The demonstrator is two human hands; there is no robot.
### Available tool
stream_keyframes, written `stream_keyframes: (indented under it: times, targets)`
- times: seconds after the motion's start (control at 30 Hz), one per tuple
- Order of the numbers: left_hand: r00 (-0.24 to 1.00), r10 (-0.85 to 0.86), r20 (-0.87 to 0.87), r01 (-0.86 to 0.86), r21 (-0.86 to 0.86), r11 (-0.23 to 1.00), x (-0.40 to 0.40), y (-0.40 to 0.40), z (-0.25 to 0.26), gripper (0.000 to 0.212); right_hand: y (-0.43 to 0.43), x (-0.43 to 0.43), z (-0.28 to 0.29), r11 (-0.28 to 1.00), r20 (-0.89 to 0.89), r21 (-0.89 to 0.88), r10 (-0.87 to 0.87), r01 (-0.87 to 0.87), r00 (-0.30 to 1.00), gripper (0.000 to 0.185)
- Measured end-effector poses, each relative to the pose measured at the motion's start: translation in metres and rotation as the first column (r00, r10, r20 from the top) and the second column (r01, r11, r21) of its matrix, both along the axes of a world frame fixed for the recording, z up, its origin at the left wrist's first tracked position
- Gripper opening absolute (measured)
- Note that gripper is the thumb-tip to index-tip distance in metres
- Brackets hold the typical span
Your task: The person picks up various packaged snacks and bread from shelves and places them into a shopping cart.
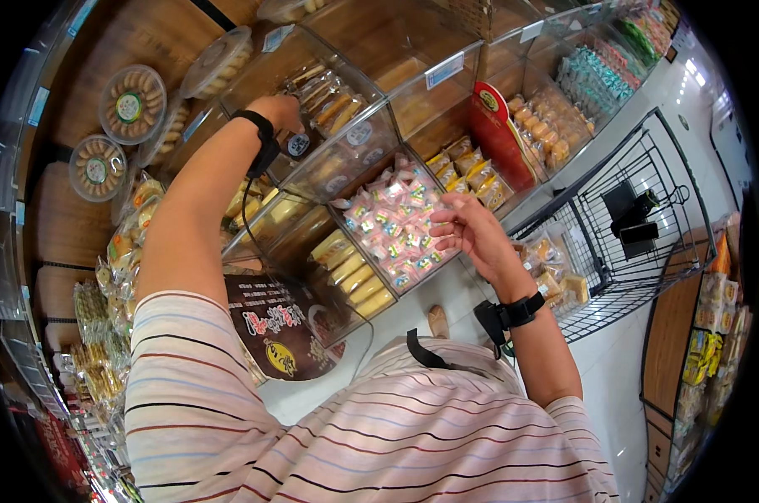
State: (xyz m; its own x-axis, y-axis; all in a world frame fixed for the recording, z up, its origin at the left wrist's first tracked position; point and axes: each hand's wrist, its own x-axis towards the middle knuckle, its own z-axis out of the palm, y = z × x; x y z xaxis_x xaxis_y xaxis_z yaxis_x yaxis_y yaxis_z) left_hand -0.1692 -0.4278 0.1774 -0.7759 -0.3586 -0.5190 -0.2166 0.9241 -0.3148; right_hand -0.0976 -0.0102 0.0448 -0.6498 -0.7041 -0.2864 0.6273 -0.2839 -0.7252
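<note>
My left hand reaches into a clear acrylic bin with wrapped, stick-shaped baked snacks. Its fingers are bent beside a clear package with a round dark label; whether they grip anything cannot be told. My right hand hovers at the right side of a bin of small pink-and-white wrapped sweets, fingers apart and loosely curled, holding nothing. Both wrists wear black straps with small devices. Below the sweets lie long yellow wrapped cakes.
A wire shopping cart stands at right, holding packaged baked goods and dark items. Clear bin walls with price tags divide the display. Round tubs of cookies sit at left. A dark printed sign and a cable hang near my body.
</note>
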Motion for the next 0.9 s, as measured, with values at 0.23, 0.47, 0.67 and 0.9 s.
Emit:
stream_keyframes:
  times: [0.23,0.47,0.67,0.9]
  targets:
    - [0.985,-0.169,-0.02,0.168,-0.049,0.985,-0.002,-0.015,-0.01,0.049,-0.004,0.002,0.003,1.0,0.002,-0.005,0.029,-0.029,1.0,0.037]
    - [0.991,-0.079,-0.112,0.084,0.043,0.996,-0.03,-0.038,-0.021,0.055,0.003,0.002,-0.002,0.999,0.004,0.032,0.014,-0.014,1.0,0.037]
    - [0.978,-0.138,-0.155,0.133,-0.045,0.99,-0.04,-0.019,-0.024,0.059,0.007,-0.001,-0.006,0.997,0.013,0.079,0.001,-0.002,1.0,0.038]
    - [0.977,-0.166,-0.131,0.172,0.035,0.984,-0.047,-0.023,-0.03,0.06,0.009,0.0,-0.016,0.998,0.037,0.063,-0.013,0.011,0.999,0.037]
